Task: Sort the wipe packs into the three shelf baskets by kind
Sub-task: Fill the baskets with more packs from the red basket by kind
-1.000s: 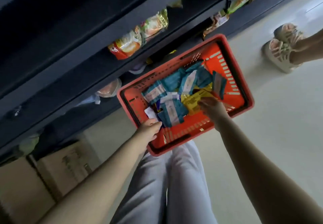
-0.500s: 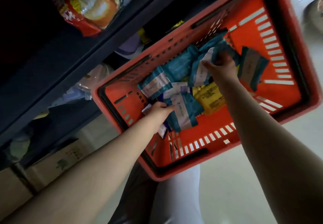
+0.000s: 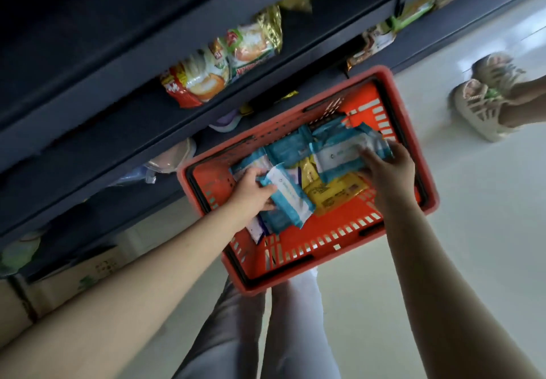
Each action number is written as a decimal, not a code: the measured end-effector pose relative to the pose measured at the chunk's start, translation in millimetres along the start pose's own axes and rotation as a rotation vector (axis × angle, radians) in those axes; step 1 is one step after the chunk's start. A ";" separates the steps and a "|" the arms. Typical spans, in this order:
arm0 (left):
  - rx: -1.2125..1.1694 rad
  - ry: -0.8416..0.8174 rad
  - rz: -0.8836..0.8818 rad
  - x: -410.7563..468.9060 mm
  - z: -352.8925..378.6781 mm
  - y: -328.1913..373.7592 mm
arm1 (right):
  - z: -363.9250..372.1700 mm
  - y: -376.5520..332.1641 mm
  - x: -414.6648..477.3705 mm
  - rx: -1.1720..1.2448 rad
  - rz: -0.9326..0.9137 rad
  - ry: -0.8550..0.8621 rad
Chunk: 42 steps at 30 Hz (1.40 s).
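An orange shopping basket [image 3: 310, 248] stands on the pale floor by my knees, holding several teal-and-white wipe packs, a yellow wipe pack [image 3: 334, 192] and a white-and-purple pack [image 3: 256, 229] partly hidden under the others. My left hand [image 3: 251, 194] grips a teal wipe pack [image 3: 291, 198] near the basket's left side. My right hand [image 3: 388, 169] holds a larger teal-and-white wipe pack [image 3: 339, 154] at the basket's far right, fingers curled over its edge. The three shelf baskets are not visible.
Dark shelves [image 3: 118, 130] run diagonally across the upper left, stocked with snack bags [image 3: 224, 62]. Cardboard boxes [image 3: 68, 278] sit under the lowest shelf at left. Another person's sandalled feet [image 3: 487, 98] stand on the floor at the upper right.
The view pulled back from the basket. My left hand closed on a teal pack at the left. My right hand shifted right and took hold of a larger teal-and-white pack.
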State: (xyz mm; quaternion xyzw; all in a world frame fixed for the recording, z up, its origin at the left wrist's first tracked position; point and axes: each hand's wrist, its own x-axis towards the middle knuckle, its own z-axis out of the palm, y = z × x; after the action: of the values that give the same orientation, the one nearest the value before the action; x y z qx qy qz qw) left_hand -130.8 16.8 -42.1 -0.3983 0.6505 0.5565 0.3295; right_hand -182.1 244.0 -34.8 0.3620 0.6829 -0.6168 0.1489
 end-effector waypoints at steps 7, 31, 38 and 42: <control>-0.217 -0.044 0.162 -171.5 -44.2 80.9 | -36.4 -130.9 -143.9 0.220 -0.035 -0.173; -0.665 0.208 0.762 -438.3 -344.8 35.3 | 158.5 -262.8 -452.3 0.141 -0.379 -0.494; -0.659 0.240 0.826 -450.6 -416.0 37.0 | 210.1 -278.9 -491.8 0.166 -0.413 -0.505; -0.629 0.238 0.861 -443.6 -436.3 62.6 | 226.4 -307.1 -487.2 0.201 -0.361 -0.495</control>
State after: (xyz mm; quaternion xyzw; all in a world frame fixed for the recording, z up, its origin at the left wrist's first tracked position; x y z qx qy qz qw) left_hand 26.8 -342.5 444.9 -0.2354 0.5898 0.7599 -0.1392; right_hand -107.4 -115.5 463.4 0.0870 0.6148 -0.7669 0.1623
